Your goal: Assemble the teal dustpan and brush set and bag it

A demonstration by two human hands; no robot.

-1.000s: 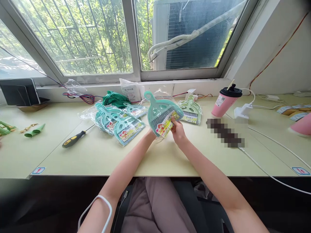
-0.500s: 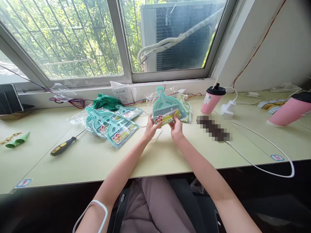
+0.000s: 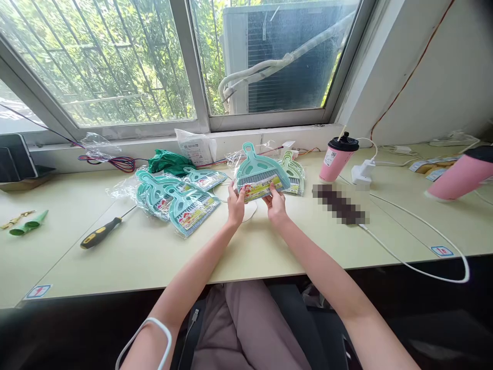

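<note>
Both my hands hold one mint-green dustpan and brush set (image 3: 262, 169) with a printed label along its lower edge. It is raised above the table, handle pointing away from me. My left hand (image 3: 235, 204) grips its lower left corner, thumb on the front. On the lower right edge, my right hand (image 3: 276, 203) is closed with its thumb over the label. Most of the fingers are hidden behind the set. Behind it to the right lies a paler green set (image 3: 293, 174). Several similar packaged dustpan sets (image 3: 192, 208) are piled to the left in clear plastic.
A screwdriver (image 3: 100, 234) and green cone-shaped pieces (image 3: 30, 224) lie on the left of the table (image 3: 154, 267). Green plastic (image 3: 169, 162) sits by the window. To the right are a pink cup (image 3: 336, 158), a white charger (image 3: 362, 170), a blurred-out object (image 3: 341, 204) and a white cable (image 3: 416, 272).
The held dustpan set has shifted slightly left and tilted, its handle now a little lower. Both hands moved with it, uncovering more of the paler set behind.
</note>
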